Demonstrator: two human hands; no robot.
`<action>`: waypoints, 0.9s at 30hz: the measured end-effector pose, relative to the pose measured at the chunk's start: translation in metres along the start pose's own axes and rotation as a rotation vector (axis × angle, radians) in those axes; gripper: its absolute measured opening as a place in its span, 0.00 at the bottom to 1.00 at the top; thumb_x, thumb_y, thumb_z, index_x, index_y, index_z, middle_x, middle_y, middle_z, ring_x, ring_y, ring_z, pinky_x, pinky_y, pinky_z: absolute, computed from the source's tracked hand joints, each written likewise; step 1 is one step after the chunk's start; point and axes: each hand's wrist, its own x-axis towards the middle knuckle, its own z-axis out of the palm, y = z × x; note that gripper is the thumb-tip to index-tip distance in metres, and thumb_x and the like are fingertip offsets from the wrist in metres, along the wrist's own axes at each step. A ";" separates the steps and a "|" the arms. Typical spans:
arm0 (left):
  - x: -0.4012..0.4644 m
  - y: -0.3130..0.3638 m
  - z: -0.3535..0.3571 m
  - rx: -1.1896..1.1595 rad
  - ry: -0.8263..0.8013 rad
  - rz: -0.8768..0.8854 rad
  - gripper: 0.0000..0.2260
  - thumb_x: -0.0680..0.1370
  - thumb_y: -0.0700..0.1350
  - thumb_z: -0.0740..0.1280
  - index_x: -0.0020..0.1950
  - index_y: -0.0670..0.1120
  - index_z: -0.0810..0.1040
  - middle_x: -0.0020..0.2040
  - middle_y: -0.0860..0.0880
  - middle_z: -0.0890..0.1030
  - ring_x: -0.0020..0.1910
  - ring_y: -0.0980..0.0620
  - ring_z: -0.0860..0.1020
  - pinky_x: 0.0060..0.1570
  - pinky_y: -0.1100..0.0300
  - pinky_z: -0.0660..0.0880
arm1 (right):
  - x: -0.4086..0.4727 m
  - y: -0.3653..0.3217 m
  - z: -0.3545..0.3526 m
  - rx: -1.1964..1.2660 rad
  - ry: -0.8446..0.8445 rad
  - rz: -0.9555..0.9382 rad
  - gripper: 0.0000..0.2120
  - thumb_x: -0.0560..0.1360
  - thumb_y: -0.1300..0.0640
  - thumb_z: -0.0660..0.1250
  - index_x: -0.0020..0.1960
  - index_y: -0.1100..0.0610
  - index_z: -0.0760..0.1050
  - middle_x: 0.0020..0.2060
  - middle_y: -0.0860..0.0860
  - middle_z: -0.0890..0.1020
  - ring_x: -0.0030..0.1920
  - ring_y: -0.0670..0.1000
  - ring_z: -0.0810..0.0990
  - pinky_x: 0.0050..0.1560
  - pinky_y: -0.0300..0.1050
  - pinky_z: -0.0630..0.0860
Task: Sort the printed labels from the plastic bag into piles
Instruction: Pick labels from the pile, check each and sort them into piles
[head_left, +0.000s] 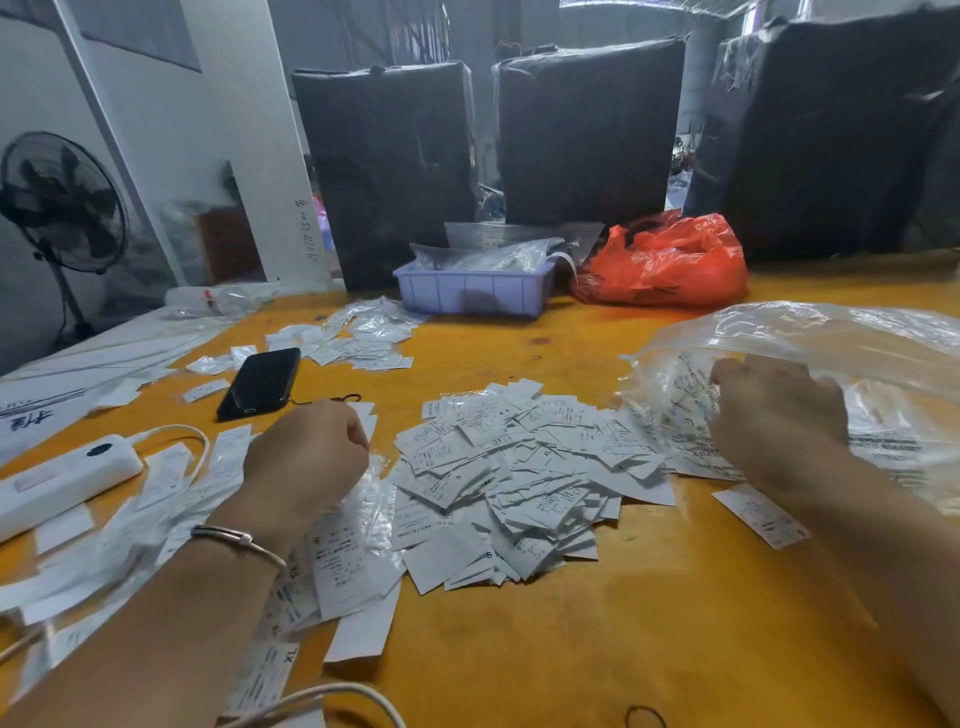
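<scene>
A heap of white labels (511, 478) lies in the middle of the orange desk (597, 639), between the two hands. Its right edge runs up against the mouth of a clear plastic bag (831, 353), which lies crumpled on the right side of the desk with more labels showing through its film.

The right hand (776, 415) is at the bag's mouth, back toward the camera, fingers curled into the plastic and gripping it. The left hand (309, 457) hovers just left of the heap with its fingers curled under; whether it pinches a label I cannot tell (the fingertips are hidden behind the knuckles). A thin bangle (236, 540) circles the left wrist.

Under and beside the left forearm lie longer labels (337, 566), some in clear sleeves, one marked XL near the desk's front edge. One single label (761, 514) lies apart beside the right forearm.

A black phone (260, 382) lies face up behind the left hand. A white power strip (62, 480) with its cable sits at the left edge. Farther back another scatter of labels (358, 338) lies before a lilac tray (475, 293) holding clear packets, and a red bag (665, 260) sits just right of the tray. Three black wrapped bales (587, 130) stand behind the desk, and a fan (62, 202) stands on the left.
</scene>
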 end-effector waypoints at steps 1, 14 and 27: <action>-0.001 0.001 -0.001 0.016 0.000 0.001 0.10 0.76 0.38 0.64 0.45 0.54 0.79 0.50 0.51 0.81 0.49 0.48 0.78 0.48 0.52 0.77 | 0.002 0.002 0.001 -0.020 -0.031 0.036 0.16 0.75 0.59 0.60 0.62 0.54 0.71 0.57 0.55 0.76 0.60 0.58 0.72 0.59 0.52 0.66; -0.011 0.015 0.012 -0.265 0.049 0.350 0.07 0.77 0.42 0.68 0.47 0.54 0.80 0.55 0.55 0.78 0.60 0.52 0.73 0.57 0.56 0.68 | 0.015 0.018 0.016 -0.053 -0.016 0.101 0.02 0.72 0.62 0.66 0.42 0.57 0.76 0.35 0.52 0.75 0.42 0.56 0.73 0.55 0.51 0.67; -0.015 0.022 0.014 -0.445 0.002 0.453 0.05 0.77 0.41 0.69 0.47 0.51 0.83 0.53 0.55 0.81 0.55 0.56 0.77 0.55 0.60 0.75 | 0.003 0.000 0.007 0.651 0.185 0.069 0.12 0.77 0.63 0.58 0.38 0.60 0.75 0.36 0.58 0.80 0.40 0.60 0.76 0.41 0.51 0.72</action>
